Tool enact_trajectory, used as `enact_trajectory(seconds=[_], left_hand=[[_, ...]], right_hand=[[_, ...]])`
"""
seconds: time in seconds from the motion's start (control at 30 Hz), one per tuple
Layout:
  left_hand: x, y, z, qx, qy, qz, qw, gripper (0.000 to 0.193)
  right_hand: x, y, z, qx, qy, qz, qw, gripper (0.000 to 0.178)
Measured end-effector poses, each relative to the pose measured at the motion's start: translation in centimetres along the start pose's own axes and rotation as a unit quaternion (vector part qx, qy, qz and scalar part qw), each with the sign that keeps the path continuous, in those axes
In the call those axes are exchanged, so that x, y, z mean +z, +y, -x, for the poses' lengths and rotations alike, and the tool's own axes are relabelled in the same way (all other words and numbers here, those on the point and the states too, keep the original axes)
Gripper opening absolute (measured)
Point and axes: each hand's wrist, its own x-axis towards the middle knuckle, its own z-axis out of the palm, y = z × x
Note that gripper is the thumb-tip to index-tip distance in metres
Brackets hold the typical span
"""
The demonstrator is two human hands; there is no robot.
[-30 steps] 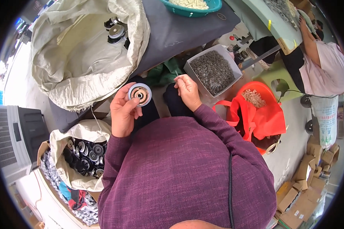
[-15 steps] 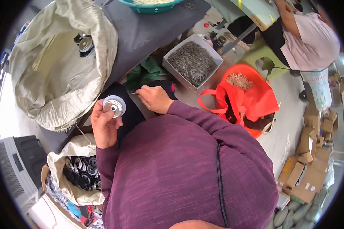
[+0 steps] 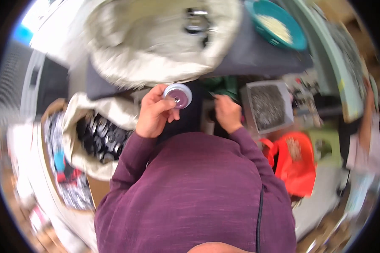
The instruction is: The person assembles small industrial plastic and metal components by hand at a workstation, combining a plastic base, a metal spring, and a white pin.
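Note:
My left hand (image 3: 153, 113) grips a round wheel-like part (image 3: 182, 93) by its edge, thumb on its face near the small centre hole. The part has a shiny metal face and a pale rim. To the right, over my lap, my right hand (image 3: 228, 113) is closed in a pinch, with a thin, short metal piece (image 3: 212, 95) at the fingertips. That piece is small and blurred, so its kind is unclear. The two hands are apart. Below and left of my left hand, a white sack (image 3: 78, 147) holds many dark and shiny round parts (image 3: 100, 134).
A large open white sack (image 3: 126, 63) with a few parts inside lies on the grey-covered table (image 3: 249, 59). Beside it stands a teal basin (image 3: 294, 31). A box of small grey pieces (image 3: 267, 107) and a red bag (image 3: 297, 166) are at right, near another person's arm (image 3: 366, 120).
My view has swung left, so the surroundings appear shifted right and blurred. Both hands keep their grips, and the wheel-like part is still in my left hand.

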Motion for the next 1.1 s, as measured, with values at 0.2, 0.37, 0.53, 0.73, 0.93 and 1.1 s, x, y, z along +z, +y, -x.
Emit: enact_trajectory(seconds=[0.2, 0.37, 0.53, 0.73, 0.93, 1.1], left_hand=[[-9.4, 1.8, 6.7, 0.145, 0.317, -0.084, 0.934, 0.030], [-14.4, 1.9, 11.7, 0.178, 0.536, -0.520, 0.640, 0.049], [-1.2, 6.2, 7.9, 0.207, 0.095, -0.359, 0.905, 0.021], [12.8, 10.1, 3.5, 0.407, -0.445, -0.351, 0.716, 0.015], [17.9, 9.7, 1.8, 0.489, -0.486, -0.152, 0.708, 0.015], [18.5, 8.8, 1.7, 0.264, -0.588, -0.122, 0.755, 0.021]], right_hand=[[-0.7, -0.1, 0.1, 0.011, -0.026, -0.063, 0.998, 0.015], [0.0, 0.1, -0.7, -0.011, -0.050, -0.085, 0.995, 0.016], [0.3, 0.3, -0.4, -0.007, -0.041, -0.062, 0.997, 0.017], [0.5, 0.0, -0.5, -0.031, -0.045, -0.018, 0.998, 0.021], [-0.2, 0.7, 0.8, -0.044, -0.033, 0.086, 0.995, 0.023], [-1.6, 0.0, 0.4, -0.012, 0.006, 0.023, 1.000, 0.026]])
